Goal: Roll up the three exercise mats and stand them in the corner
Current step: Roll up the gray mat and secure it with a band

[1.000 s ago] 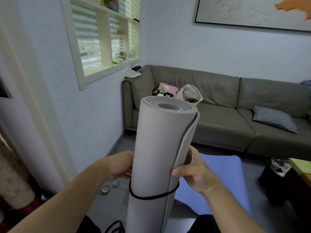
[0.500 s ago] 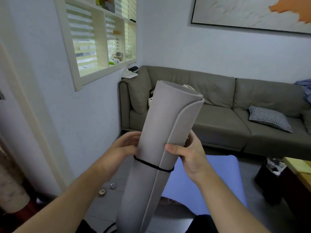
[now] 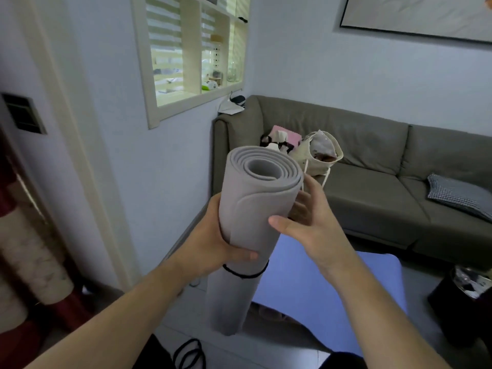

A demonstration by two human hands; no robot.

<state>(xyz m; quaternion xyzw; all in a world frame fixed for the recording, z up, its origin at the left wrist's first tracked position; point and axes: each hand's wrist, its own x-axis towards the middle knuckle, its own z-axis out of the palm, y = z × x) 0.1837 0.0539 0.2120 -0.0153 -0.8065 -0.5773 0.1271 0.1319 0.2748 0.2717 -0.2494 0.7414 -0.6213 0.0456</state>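
Observation:
A rolled grey exercise mat (image 3: pixel 255 209) stands nearly upright in front of me, its spiral end facing up. A black elastic band (image 3: pixel 246 274) circles it below my hands. My left hand (image 3: pixel 215 246) grips the roll from the left, thumb across its front. My right hand (image 3: pixel 308 222) rests against the roll's right side with fingers straight and thumb touching the front. A blue mat (image 3: pixel 332 283) lies flat on the floor behind the roll. Another black band (image 3: pixel 190 354) lies on the floor near my feet.
A grey sofa (image 3: pixel 372 187) with a cream bag (image 3: pixel 316 155) and a checked cushion (image 3: pixel 458 193) fills the far right. The room corner (image 3: pixel 207 209) beside the sofa's left arm shows bare floor. A dark bin (image 3: pixel 463 296) stands at right, a doorway at left.
The roll has tipped back toward me so its spiral end shows. Both hands have shifted higher on it, above the black band; the right hand's fingers have straightened.

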